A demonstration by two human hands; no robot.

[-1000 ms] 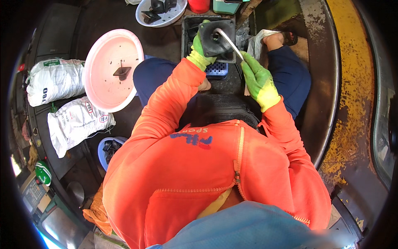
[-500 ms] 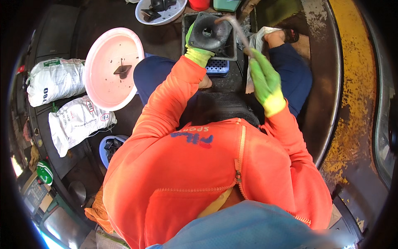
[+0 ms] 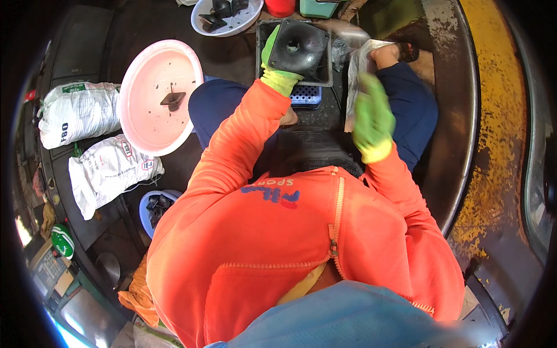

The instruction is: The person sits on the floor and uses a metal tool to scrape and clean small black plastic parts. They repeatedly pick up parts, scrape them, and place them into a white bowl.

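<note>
My left hand [image 3: 277, 68], in a yellow-green glove, grips a black square-rimmed horn-shaped part [image 3: 307, 49] by its left side. The part has a flared round hollow with a hole in the middle, and it is held over a black square tray [image 3: 329, 75]. To the right, my gloved right hand [image 3: 372, 116] is closed, its fingers smeared by motion. A thin curved, hook-like tool [image 3: 342, 28] extends from it toward the part, badly blurred.
A pink basin [image 3: 130, 98] with a small dark part [image 3: 172, 101] stands left of my knee. Two white sacks [image 3: 81, 113] lie beyond it. At the top are a pale basin [image 3: 232, 28] of black parts and a red container [image 3: 280, 7]. Under the tray sits a blue basket [image 3: 306, 97].
The curved tool has swung across the far side of the black part and is now smeared. My right hand has shifted slightly and the part has tilted a little in my left hand.
</note>
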